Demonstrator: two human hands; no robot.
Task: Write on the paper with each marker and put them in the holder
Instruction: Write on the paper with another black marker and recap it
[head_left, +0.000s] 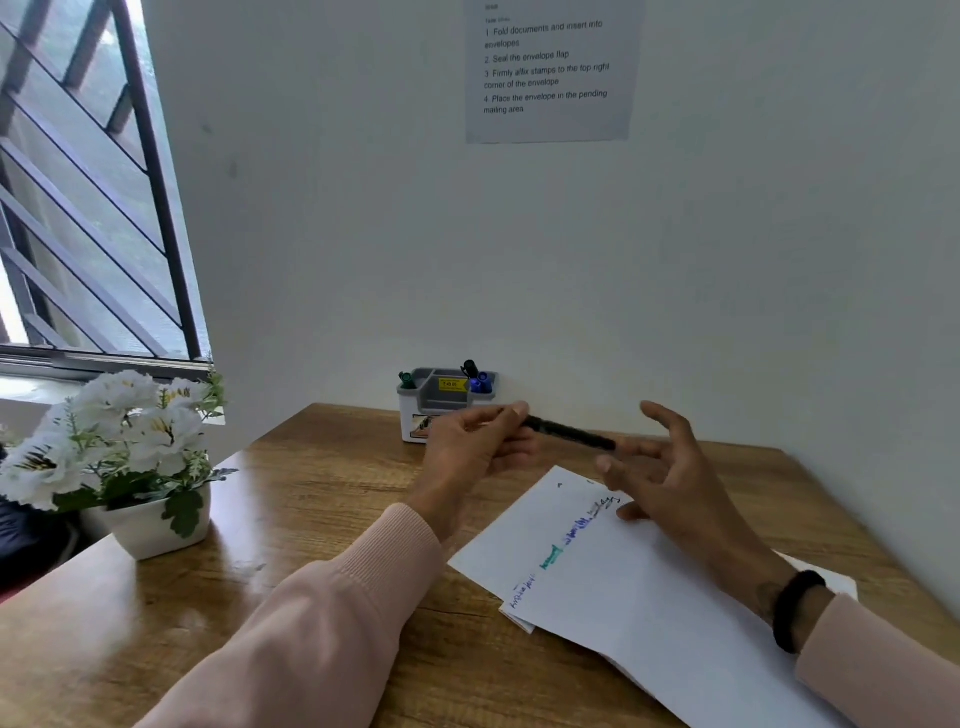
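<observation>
2 hands are up over a wooden desk (322, 483). The left hand (478, 441) pinches one end of a black marker (571, 432) between its thumb and fingertips. The marker lies almost flat in the air and points to the right. Its far end is right at the fingers of the right hand (657, 467), but I cannot tell if they touch. The right hand is wide, its fingers spread and holding nothing. It hangs over the top part of a white paper (639, 587) that lies on the desk. The paper has short scribbles in a row: dark, green, blue and grey-black. A black band (795, 608) sits on the right wrist.

At the back of the desk, by the wall, stands a grey and white holder (441, 402). It has 3 markers in it: a green marker (406, 380) on the left side, and a blue marker (480, 383) and another black marker (470, 369) on the right side.

A white pot of white flowers (119, 441) stands on the left.
</observation>
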